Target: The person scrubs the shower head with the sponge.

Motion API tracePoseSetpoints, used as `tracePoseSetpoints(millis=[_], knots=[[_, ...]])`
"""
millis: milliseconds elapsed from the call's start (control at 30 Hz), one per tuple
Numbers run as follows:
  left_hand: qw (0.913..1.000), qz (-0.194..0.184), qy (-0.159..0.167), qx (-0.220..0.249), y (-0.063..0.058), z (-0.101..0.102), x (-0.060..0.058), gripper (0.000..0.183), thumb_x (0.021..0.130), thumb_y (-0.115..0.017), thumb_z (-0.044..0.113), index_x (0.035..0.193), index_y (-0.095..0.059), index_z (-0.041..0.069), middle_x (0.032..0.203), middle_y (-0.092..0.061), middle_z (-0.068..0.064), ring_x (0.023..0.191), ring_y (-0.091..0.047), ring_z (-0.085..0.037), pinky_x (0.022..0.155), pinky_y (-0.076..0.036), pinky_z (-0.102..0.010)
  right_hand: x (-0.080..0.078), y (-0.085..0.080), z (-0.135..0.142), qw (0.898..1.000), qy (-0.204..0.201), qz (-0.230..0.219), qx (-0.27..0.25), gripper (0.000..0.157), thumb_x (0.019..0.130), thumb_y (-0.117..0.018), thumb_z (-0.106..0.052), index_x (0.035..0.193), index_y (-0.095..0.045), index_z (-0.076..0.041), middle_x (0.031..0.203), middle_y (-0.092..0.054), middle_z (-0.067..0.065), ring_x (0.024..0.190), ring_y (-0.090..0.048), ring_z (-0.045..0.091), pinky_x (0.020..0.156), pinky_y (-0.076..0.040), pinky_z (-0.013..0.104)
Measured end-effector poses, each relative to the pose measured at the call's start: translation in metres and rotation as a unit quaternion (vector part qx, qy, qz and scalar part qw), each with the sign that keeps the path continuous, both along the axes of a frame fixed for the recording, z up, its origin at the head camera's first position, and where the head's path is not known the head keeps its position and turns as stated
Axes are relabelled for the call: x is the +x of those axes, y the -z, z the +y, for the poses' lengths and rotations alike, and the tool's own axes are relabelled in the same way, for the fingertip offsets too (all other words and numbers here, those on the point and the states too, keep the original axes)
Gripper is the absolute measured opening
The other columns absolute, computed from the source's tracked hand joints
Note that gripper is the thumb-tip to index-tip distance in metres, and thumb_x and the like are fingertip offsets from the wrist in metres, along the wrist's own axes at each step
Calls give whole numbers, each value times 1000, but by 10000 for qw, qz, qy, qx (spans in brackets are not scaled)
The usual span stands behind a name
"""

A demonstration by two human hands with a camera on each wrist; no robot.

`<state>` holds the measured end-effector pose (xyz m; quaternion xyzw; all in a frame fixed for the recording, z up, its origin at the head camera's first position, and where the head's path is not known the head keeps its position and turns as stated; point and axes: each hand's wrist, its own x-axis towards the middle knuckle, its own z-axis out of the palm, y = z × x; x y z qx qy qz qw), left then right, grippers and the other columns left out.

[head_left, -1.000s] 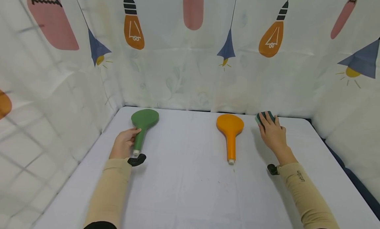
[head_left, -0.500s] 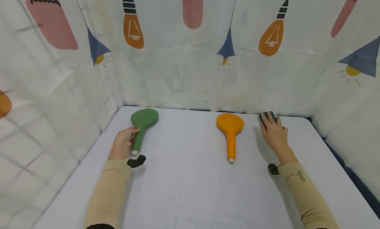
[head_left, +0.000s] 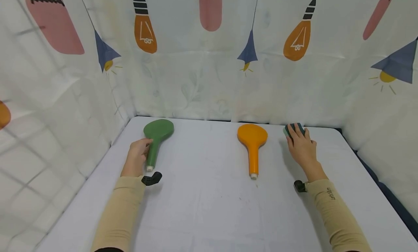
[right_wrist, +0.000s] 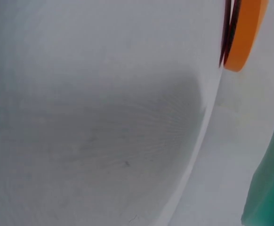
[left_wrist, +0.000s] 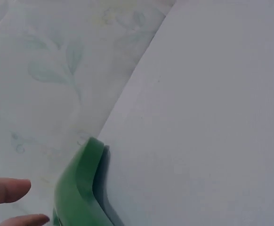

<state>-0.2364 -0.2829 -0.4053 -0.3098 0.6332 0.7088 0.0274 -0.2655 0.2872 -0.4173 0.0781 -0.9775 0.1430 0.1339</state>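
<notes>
Left of centre in the head view, my left hand (head_left: 136,156) is at the handle of the green paddle (head_left: 158,133); whether it grips, I can't tell. At right, my right hand (head_left: 302,150) holds a teal block (right_wrist: 269,188). I judge this positioning; next calls for steady, gentle fingers.
</notes>
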Motion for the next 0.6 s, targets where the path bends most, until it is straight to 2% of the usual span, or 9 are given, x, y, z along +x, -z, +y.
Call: tracePoseSetpoints(millis=[67, 133, 233, 267, 367, 433, 533, 600], knots=[[9994, 217, -254, -76, -4, 5, -1, 63, 105, -53, 17, 162, -28, 11, 167, -23, -4, 140, -37, -19, 115, -28, -29, 0, 0, 0, 10000, -5, 11, -19, 53, 112, -40, -28, 162, -30, -11, 164, -24, 22, 145, -19, 57, 94, -31, 79], [9964, 533, -647, -157, -10, 13, -2, 62, 104, -53, 13, 161, -31, 12, 167, -24, -1, 142, -35, -17, 114, -27, -25, 0, 1, 1, 10000, 3, 19, -36, 54, 112, -41, -28, 162, -30, -11, 164, -24, 22, 145, -19, 57, 94, -31, 79], [9915, 947, -883, -130, -19, 28, -3, 61, 104, -52, 7, 161, -32, 12, 168, -21, -1, 154, -14, -15, 121, -17, -27, 0, 1, 1, 10000, 10, -16, -54, 54, 112, -39, -29, 162, -29, -11, 165, -23, 22, 146, -18, 57, 94, -30, 79], [9907, 1016, -900, -78, -22, 35, -4, 60, 103, -52, 7, 161, -33, 12, 168, -23, 0, 153, -16, -15, 121, -16, -28, -1, 1, 1, 10000, 9, -26, -58, 54, 113, -39, -30, 162, -28, -12, 165, -23, 22, 146, -18, 57, 94, -30, 80], [9907, 1169, -672, 159, -28, 57, -9, 60, 102, -52, 3, 160, -36, 12, 166, -28, -1, 151, -25, -16, 122, -17, -34, -2, 1, 1, 10000, 13, -40, -89, 55, 113, -37, -32, 163, -27, -12, 165, -23, 22, 146, -17, 57, 95, -30, 80], [9914, 1192, -361, 393, -30, 73, -13, 59, 102, -51, 1, 159, -38, 10, 165, -31, -2, 149, -31, -19, 122, -19, -38, -2, 1, 1, 9999, 33, -41, -104, 55, 113, -36, -32, 163, -26, -13, 165, -22, 22, 146, -17, 57, 95, -30, 80], [9903, 1151, 241, 745, -30, 100, -18, 55, 103, -50, -1, 157, -41, 6, 163, -35, -9, 146, -38, -26, 122, -23, -41, -2, 1, 1, 9999, 43, -77, -122, 55, 113, -37, -31, 163, -26, -11, 165, -21, 22, 146, -16, 58, 95, -30, 80], [9869, 1042, 798, 934, -29, 117, -21, 53, 105, -48, 1, 157, -39, 5, 163, -34, -14, 146, -38, -30, 122, -21, -42, -2, 1, 1, 9999, 41, -117, -113, 55, 113, -37, -31, 163, -26, -11, 165, -21, 23, 146, -16, 58, 95, -30, 80]])
